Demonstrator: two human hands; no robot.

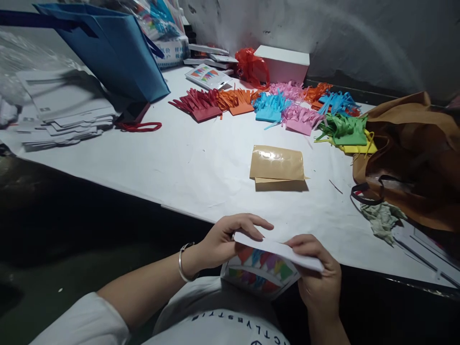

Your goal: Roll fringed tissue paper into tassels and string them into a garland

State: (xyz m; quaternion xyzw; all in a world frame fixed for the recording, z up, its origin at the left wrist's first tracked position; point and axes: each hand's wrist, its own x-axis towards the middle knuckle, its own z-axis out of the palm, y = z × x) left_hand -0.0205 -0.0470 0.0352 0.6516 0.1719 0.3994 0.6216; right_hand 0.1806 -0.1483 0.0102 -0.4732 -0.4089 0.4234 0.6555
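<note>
Down at six o'clock, left hand [226,239] and right hand [318,273] grip a printed packet [262,270] by its white flap, seemingly unsealed; fringed paper stacks [269,108] lie loose on the desk [201,167] at one o'clock.

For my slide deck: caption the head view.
Left hand and right hand hold a white flag-printed packet before fringed coloured paper stacks.

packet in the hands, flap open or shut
Open: left hand and right hand hold the packet with its white flap lifted off the flag-printed front.
</note>
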